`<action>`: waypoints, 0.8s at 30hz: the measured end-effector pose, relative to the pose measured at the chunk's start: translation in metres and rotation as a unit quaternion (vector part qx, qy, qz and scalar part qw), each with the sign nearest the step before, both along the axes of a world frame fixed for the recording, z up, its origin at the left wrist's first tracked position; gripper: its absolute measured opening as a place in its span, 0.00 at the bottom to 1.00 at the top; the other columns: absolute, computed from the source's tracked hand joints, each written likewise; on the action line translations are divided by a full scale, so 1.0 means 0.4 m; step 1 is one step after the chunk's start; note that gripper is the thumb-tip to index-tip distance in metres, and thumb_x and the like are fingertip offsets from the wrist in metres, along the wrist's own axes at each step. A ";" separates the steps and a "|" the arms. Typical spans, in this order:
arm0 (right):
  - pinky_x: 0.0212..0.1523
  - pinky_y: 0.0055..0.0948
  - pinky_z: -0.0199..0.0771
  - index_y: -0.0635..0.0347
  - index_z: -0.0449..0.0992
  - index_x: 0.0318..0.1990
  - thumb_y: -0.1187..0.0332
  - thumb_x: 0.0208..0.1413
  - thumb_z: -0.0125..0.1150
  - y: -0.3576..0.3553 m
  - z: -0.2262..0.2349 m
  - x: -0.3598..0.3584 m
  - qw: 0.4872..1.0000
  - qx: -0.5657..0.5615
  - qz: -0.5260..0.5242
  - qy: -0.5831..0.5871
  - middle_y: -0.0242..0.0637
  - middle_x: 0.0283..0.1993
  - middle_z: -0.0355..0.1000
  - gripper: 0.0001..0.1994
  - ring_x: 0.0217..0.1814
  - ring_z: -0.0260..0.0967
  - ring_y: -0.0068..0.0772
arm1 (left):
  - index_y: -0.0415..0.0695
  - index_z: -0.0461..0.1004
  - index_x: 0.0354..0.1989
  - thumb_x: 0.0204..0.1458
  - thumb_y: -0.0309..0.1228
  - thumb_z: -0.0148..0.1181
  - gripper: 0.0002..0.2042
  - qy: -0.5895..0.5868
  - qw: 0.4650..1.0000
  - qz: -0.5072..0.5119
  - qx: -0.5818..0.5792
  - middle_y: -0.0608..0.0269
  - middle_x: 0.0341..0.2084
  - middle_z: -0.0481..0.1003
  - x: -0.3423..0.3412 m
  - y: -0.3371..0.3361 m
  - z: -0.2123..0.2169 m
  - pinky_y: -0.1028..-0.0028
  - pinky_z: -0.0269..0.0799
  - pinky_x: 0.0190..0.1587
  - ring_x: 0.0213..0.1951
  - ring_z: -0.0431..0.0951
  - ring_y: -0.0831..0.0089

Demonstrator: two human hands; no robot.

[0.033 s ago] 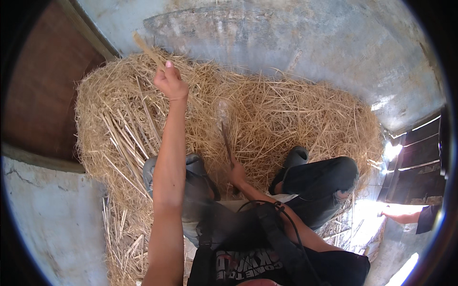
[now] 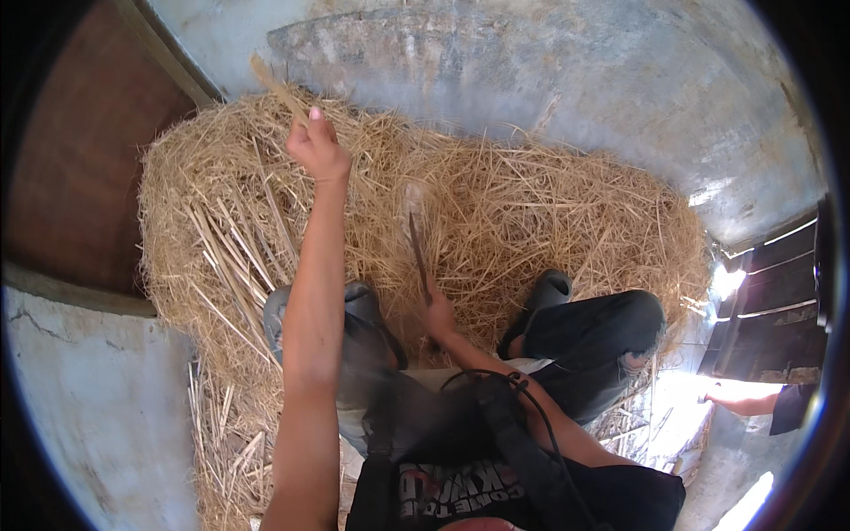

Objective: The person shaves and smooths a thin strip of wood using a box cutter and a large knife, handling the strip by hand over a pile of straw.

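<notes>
My left hand (image 2: 319,152) is stretched far forward, closed around one end of a flat pale strip (image 2: 279,91) that looks like split bamboo or wood. The strip's other end points up and left toward the wall. Nearer my body, between my feet, my right hand (image 2: 439,319) is wrapped round the handle of a long, dark, narrow-bladed knife (image 2: 418,248). Its blade points forward over a heap of dry, straw-coloured shavings (image 2: 549,203). The knife and the strip are apart. Something pale (image 2: 413,196) lies in the shavings just past the blade tip; I cannot make out what it is.
Several pale strips (image 2: 226,239) lie on the heap left of my left forearm. A grey wall (image 2: 602,80) curves behind it, with a brown panel (image 2: 88,159) at left. My grey shoes (image 2: 551,290) rest in the shavings. Another person's arm (image 2: 748,404) enters at right.
The knife in my right hand has shifted slightly forward, its tip a little farther from me. My left hand and the strip have barely moved.
</notes>
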State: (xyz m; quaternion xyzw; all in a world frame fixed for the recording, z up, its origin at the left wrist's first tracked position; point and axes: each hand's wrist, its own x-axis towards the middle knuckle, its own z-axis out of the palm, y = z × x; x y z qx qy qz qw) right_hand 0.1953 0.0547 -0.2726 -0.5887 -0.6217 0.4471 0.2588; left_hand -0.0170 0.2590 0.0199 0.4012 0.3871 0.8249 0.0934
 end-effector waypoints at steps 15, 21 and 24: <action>0.44 0.33 0.73 0.54 0.69 0.68 0.68 0.60 0.61 0.058 -0.042 0.008 0.996 -0.065 -0.010 0.058 0.44 0.40 0.79 0.27 0.35 0.74 0.37 | 0.51 0.54 0.18 0.64 0.46 0.51 0.23 0.024 0.962 -0.261 -0.077 0.74 0.12 0.50 0.009 -0.010 0.069 0.76 0.43 0.20 0.16 0.49 0.80; 0.34 0.31 0.70 0.56 0.63 0.72 0.71 0.65 0.56 0.130 0.129 -0.009 0.991 0.038 -0.037 0.123 0.41 0.36 0.78 0.27 0.29 0.67 0.28 | 0.53 0.55 0.17 0.61 0.42 0.58 0.23 -0.007 0.905 -0.403 -0.134 0.75 0.10 0.50 -0.009 -0.026 0.081 0.75 0.42 0.20 0.14 0.49 0.81; 0.30 0.28 0.66 0.54 0.59 0.74 0.71 0.66 0.56 0.176 0.307 -0.038 0.973 0.056 -0.074 0.212 0.43 0.38 0.79 0.29 0.26 0.59 0.24 | 0.52 0.55 0.15 0.60 0.36 0.62 0.24 -0.015 0.911 -0.370 -0.183 0.75 0.10 0.51 -0.009 -0.035 0.092 0.74 0.41 0.19 0.13 0.48 0.81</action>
